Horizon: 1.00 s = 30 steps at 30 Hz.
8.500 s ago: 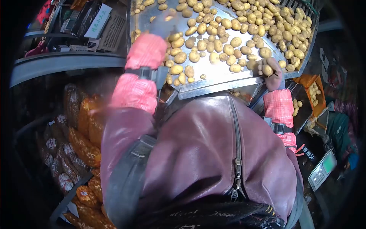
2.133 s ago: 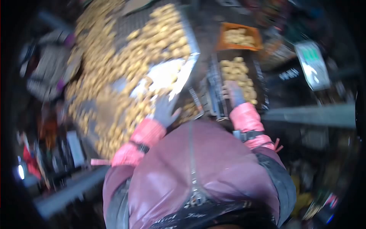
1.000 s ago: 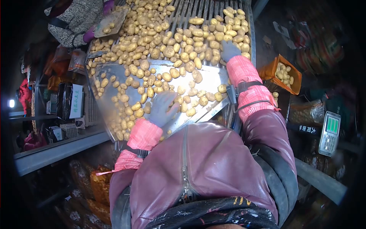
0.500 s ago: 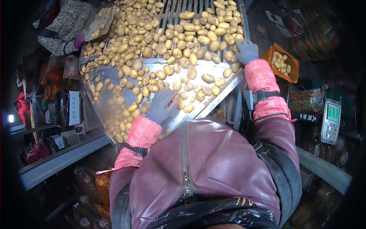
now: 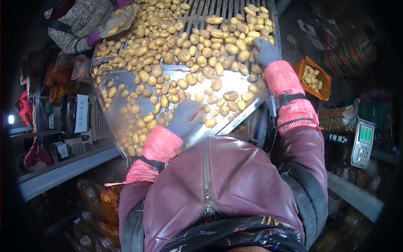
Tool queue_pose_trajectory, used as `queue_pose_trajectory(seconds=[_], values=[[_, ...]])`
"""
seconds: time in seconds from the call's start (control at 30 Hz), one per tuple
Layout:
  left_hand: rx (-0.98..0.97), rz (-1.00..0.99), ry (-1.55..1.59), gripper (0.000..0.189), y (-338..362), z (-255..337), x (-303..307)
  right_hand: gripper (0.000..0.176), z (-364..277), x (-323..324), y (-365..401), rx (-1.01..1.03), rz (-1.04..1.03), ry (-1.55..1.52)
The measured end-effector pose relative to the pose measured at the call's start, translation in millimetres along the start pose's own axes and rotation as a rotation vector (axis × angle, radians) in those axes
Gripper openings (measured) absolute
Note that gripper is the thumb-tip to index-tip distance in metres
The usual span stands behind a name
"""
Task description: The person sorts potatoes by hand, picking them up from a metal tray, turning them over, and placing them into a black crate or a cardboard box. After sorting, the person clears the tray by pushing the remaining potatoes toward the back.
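Note:
Several potatoes [image 5: 168, 57] lie across a slatted rack and a smooth metal tray [image 5: 191, 90] below it. My left hand [image 5: 184, 119], in a grey-blue glove, is over the tray's lower part, next to a few potatoes; its fingers curl, and what they may hold is hidden. My right hand [image 5: 265, 52], in the same kind of glove, touches the potatoes at the rack's right edge, its fingers bent over them. Whether it grips one cannot be made out.
A co-worker's purple-gloved hand [image 5: 95, 38] holds a flat scoop [image 5: 120, 21] at the upper left. An orange crate [image 5: 327, 78] with potatoes stands at the right, above a digital scale [image 5: 363, 143]. A metal beam [image 5: 69, 173] crosses the lower left.
My right hand has moved slightly left and up over the potatoes. My left hand stays low on the tray. The whole view has shifted a little, and the co-worker's scoop has tilted.

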<state>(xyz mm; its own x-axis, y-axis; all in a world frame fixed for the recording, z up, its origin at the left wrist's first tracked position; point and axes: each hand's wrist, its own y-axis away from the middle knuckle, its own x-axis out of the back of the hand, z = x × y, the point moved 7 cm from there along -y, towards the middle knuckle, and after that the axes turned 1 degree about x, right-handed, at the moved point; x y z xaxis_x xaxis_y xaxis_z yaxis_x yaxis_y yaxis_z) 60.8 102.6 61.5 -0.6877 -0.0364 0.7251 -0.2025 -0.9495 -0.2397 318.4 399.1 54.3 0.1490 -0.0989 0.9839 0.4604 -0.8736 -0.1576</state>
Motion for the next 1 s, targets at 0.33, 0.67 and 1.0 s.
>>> queue_pose_trajectory(seconds=[0.33,0.67,1.0], values=[[0.051,-0.042,0.024,0.03,-10.7,-5.5,4.3,0.052,-1.3,-55.2,-64.9,-0.009,-0.122,0.233],[0.618,0.211,1.66,0.05,-25.7,-48.9,-18.1,0.052,-110.2,17.8,18.4,0.109,-0.366,-1.077],[0.834,0.101,1.581,0.026,-1.3,-42.0,-24.8,0.047,-41.3,-52.7,-33.4,-0.062,-0.062,-0.091]])
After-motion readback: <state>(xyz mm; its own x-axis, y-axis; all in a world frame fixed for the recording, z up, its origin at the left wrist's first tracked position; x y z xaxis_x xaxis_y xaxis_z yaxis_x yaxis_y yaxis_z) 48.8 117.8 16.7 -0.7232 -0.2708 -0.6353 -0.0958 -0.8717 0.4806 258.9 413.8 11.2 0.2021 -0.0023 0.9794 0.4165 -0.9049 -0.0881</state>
